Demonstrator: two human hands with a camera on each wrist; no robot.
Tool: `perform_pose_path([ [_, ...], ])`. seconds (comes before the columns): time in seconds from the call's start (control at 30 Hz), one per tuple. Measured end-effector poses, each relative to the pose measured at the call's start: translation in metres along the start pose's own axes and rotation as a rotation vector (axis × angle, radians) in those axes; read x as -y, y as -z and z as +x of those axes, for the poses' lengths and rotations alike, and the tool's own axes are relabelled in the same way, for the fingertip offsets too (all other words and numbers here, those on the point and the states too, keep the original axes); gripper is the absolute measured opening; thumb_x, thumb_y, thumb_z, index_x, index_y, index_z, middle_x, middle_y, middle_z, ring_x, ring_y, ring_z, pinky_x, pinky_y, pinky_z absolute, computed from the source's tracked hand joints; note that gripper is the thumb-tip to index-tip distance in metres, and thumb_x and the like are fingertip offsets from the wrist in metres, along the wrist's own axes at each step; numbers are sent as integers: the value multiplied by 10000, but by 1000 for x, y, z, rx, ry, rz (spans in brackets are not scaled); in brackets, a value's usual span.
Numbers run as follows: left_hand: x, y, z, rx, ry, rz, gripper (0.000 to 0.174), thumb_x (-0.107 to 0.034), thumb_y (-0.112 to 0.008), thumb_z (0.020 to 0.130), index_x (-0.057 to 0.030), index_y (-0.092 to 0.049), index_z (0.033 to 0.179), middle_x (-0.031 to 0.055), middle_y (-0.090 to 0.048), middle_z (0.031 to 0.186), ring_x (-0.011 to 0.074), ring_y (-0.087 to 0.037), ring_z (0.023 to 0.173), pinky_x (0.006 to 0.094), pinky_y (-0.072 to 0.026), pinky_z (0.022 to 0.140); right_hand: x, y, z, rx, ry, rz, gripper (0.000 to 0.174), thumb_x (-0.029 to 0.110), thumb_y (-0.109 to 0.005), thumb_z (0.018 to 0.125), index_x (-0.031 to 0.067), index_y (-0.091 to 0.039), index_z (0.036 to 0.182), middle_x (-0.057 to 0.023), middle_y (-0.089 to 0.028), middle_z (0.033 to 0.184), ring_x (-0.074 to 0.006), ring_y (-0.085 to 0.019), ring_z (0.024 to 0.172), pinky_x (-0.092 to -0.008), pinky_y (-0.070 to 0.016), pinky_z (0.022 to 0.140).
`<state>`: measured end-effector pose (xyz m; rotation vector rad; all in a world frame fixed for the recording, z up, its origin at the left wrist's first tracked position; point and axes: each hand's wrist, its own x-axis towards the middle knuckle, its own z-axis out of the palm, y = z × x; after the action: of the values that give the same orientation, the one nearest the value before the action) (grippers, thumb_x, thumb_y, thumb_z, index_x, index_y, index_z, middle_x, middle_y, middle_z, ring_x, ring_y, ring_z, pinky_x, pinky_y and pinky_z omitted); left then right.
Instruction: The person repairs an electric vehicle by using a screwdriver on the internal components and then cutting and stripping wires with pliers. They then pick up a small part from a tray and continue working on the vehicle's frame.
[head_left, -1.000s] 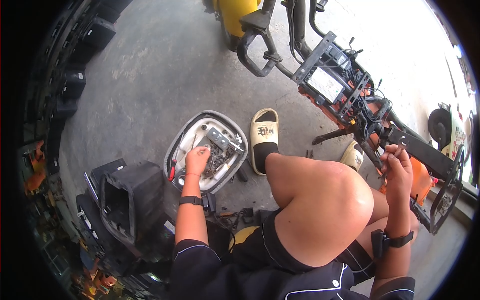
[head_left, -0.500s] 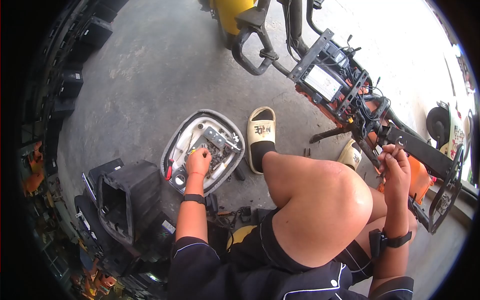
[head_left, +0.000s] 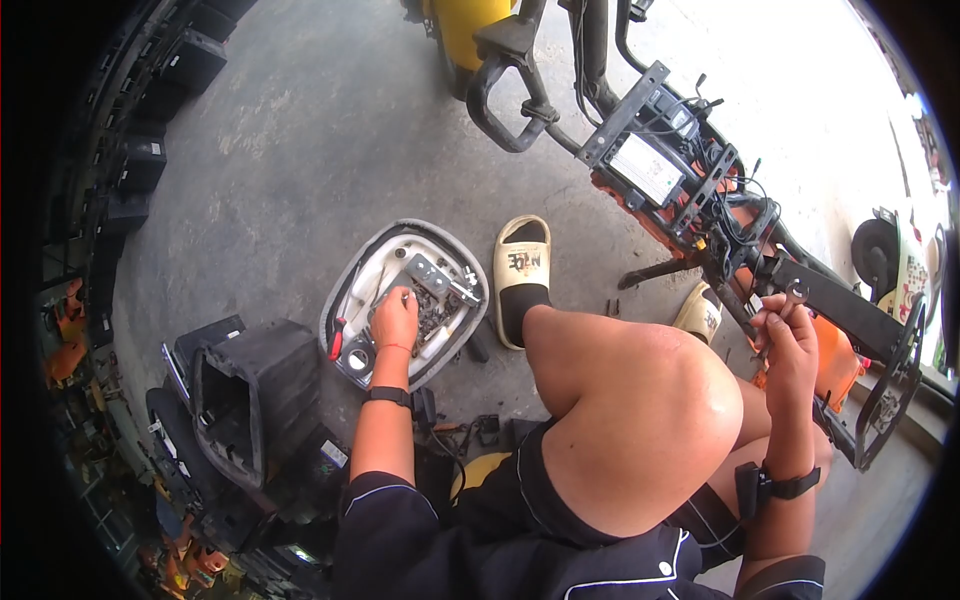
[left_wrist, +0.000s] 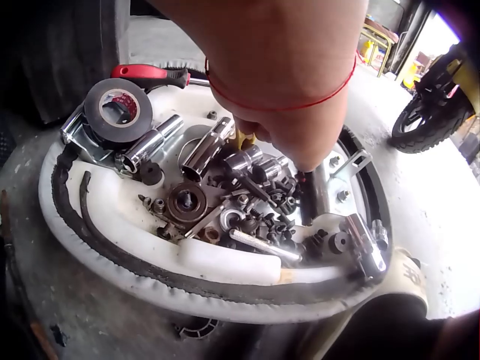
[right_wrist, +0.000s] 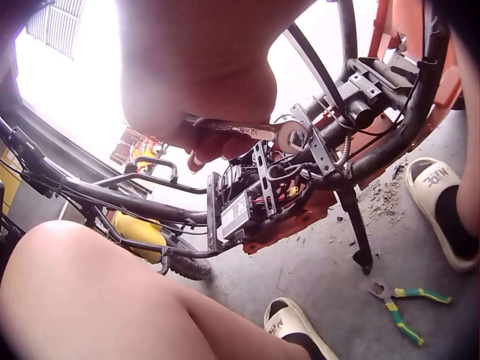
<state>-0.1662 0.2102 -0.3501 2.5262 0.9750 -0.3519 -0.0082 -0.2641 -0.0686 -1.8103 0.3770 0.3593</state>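
Silver metal wrench [right_wrist: 251,131], 12mm-marked, gripped in curled right hand [head_left: 791,338], well right of oval white-lined tray [left_wrist: 232,262]. Left hand [head_left: 395,322] inside tray; fingertips hidden, grip cannot be told. Tray contents: chrome sockets [left_wrist: 205,156], dark loose bolts [left_wrist: 279,201], black tape roll [left_wrist: 92,116]. Half a second on, small silver piece [head_left: 753,304] newly visible at right fingertips.

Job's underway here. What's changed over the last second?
The right hand has shifted slightly: the wrench it holds now shows its head more plainly, and a bright metal piece has come into sight beside the fingertips. I see nothing let go. The left hand stays over the parts tray; the red-handled screwdriver hasn't moved.
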Motion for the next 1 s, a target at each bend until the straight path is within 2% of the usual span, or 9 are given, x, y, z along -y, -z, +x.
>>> perform_pose_path([
  [0.23,-8,-7,7,-62,35,-14,258,-303,-639,918,-132,-717,1095,158,-714,1046,365,-675,965,472,-525,822,1,-1,0,6,9,-16,180,85,-529,991,31,-620,1137,-21,-655,909,-65,-508,737,-202,-406,707],
  [0.4,-14,-8,13,-87,108,56,236,-317,-659,909,-172,-746,1073,129,-708,1073,359,-676,965,471,-534,821,1,-2,0,8,6,-15,178,91,-534,994,31,-620,1138,-21,-651,909,-63,-508,738,-200,-403,704],
  [0.73,-17,-10,14,-129,-13,145,187,-290,-703,869,-177,-757,1007,97,-696,1007,344,-677,906,464,-543,781,2,-3,1,37,3,1,179,95,-543,994,31,-625,1139,-20,-656,906,-56,-508,730,-196,-401,703],
  [0.83,-14,-14,14,-150,-31,113,188,-264,-709,861,-168,-757,1015,95,-696,1007,344,-679,895,465,-542,764,3,-3,1,41,6,-13,178,96,-545,992,35,-629,1137,-20,-660,903,-56,-509,730,-196,-402,703],
  [0.93,-12,-14,12,-168,32,7,157,-243,-702,858,-136,-751,962,96,-696,986,325,-680,908,449,-535,772,4,-3,0,35,5,-3,175,95,-548,989,39,-633,1132,-20,-661,899,-56,-512,729,-196,-404,699],
  [1.0,-12,-6,11,-239,41,-115,117,-196,-713,843,-85,-720,879,103,-696,973,305,-672,923,426,-528,803,3,-2,0,30,8,-2,175,95,-550,988,41,-633,1131,-19,-662,897,-57,-514,729,-198,-406,696],
])
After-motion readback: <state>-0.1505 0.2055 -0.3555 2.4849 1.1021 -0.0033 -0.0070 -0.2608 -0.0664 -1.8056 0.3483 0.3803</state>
